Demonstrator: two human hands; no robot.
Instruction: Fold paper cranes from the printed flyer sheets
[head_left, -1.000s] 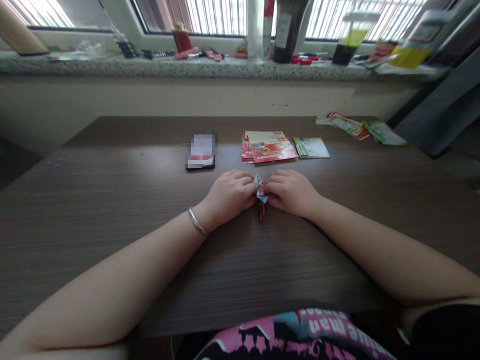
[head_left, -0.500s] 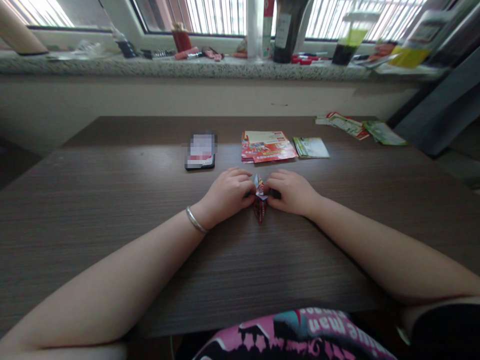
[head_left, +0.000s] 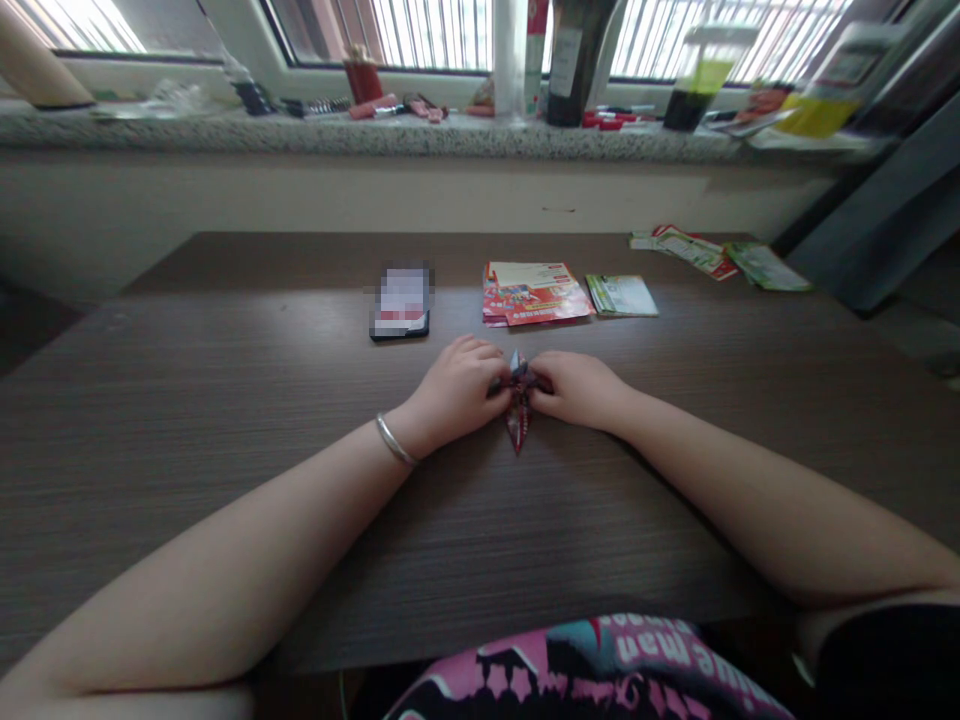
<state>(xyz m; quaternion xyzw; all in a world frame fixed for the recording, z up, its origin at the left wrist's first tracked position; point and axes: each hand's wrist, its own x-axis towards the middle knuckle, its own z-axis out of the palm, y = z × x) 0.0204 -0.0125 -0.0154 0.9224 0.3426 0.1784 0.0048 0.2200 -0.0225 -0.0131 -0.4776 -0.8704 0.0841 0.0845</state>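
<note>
Mid-surface, dead ahead of the body: folded paper — small, red-printed, its point lying toward 6 o'clock on the surface.
Left hand: at 9 o'clock of the paper, grip narrow, fingertips pinched on its upper part; bracelet at the wrist.
Right hand: at 3 o'clock, grip likewise narrow and closed on the paper's top.
Around: phone at 11 o'clock of the paper, leaflets at 12, green card at 1 — all apart from the hands.
Progress: judged from the compact, layered form, most creasing looks done; the top, between the fingertips, is the part being worked, and how much is left there I cannot tell.
</note>
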